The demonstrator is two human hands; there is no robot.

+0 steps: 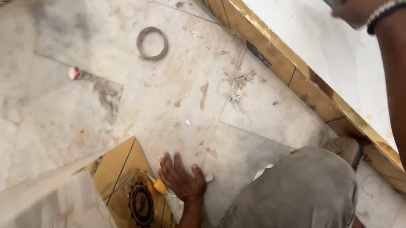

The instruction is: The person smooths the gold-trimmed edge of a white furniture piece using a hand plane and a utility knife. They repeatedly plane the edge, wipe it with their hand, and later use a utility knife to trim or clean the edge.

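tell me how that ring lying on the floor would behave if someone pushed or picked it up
The ring lies flat on the marble floor, so a push would probably slide it rather than roll it. It looks thin and hollow, so likely light. Stood on edge, its round shape might let it roll. Whether it is stiff or flexible cannot be told.
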